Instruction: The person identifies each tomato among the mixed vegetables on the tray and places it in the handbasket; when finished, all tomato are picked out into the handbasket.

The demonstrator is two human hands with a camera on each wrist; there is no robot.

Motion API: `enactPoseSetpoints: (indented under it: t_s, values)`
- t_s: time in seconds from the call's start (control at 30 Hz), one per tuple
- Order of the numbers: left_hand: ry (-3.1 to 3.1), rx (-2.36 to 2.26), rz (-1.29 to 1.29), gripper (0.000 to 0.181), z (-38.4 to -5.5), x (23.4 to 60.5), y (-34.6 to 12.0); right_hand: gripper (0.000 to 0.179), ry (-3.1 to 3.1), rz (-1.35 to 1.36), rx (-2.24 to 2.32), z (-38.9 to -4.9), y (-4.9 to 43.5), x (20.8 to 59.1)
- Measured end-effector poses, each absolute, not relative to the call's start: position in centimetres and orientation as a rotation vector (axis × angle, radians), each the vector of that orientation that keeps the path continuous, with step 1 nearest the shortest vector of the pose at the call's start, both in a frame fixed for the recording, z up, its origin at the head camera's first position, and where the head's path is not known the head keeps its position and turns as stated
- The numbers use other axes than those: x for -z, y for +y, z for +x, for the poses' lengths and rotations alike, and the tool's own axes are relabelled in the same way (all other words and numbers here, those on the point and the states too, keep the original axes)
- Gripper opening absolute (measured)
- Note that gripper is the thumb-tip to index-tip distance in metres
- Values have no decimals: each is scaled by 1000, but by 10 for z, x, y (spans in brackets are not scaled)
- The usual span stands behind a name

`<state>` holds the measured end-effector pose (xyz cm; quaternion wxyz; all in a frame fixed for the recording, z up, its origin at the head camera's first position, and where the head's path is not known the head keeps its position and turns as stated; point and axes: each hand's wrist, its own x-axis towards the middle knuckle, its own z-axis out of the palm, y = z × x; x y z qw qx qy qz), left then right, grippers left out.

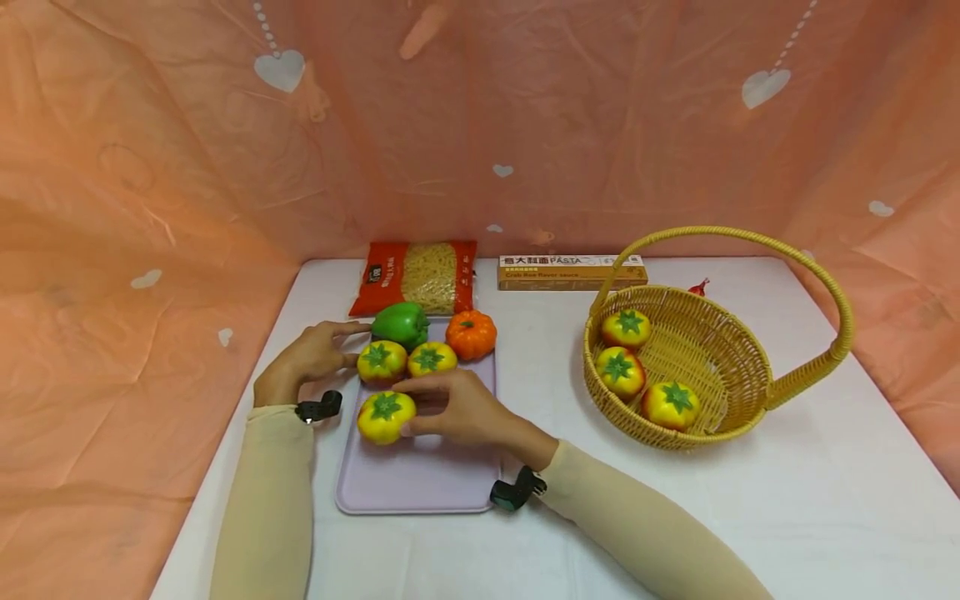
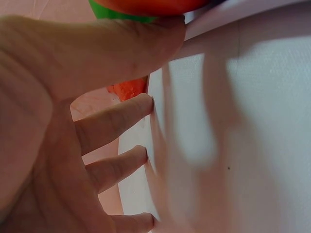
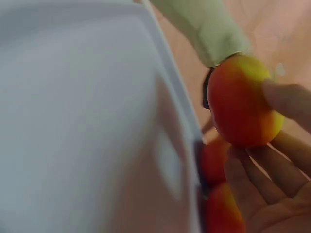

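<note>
My right hand (image 1: 461, 408) holds a yellow-red persimmon (image 1: 386, 417) with a green star-shaped top, above the lilac tray (image 1: 420, 483). In the right wrist view, thumb and fingers pinch this persimmon (image 3: 243, 102) from its sides. My left hand (image 1: 311, 358) is at the tray's left edge with fingers extended, beside a green bell pepper (image 1: 401, 325) and another persimmon (image 1: 382, 361). Whether it touches them is unclear; in the left wrist view its fingertips reach the white tabletop. A further persimmon (image 1: 432, 358) and an orange pumpkin (image 1: 471, 335) sit at the tray's far end.
A wicker basket (image 1: 750, 417) with a tall arched handle stands at the right, holding three persimmons (image 1: 671, 406). Behind the tray lies a red pasta bag (image 1: 420, 277). A pasta box (image 1: 572, 273) is at the back, and a small red item (image 1: 699, 287) shows behind the basket.
</note>
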<state>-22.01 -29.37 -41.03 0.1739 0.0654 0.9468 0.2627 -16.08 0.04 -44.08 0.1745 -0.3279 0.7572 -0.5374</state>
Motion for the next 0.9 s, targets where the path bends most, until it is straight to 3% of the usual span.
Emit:
enactPoseSetpoints:
  t_s: [0.3, 0.63, 0.9]
  values:
    - [2710, -745, 214, 63, -222, 412, -291, 49, 2141, -899, 1611, -142, 94, 405]
    - [2693, -753, 194, 64, -220, 409, -292, 48, 2387, -595, 1742, -113, 222, 378]
    - [2692, -766, 205, 62, -220, 411, -293, 48, 2659, -470, 1624, -100, 281, 374]
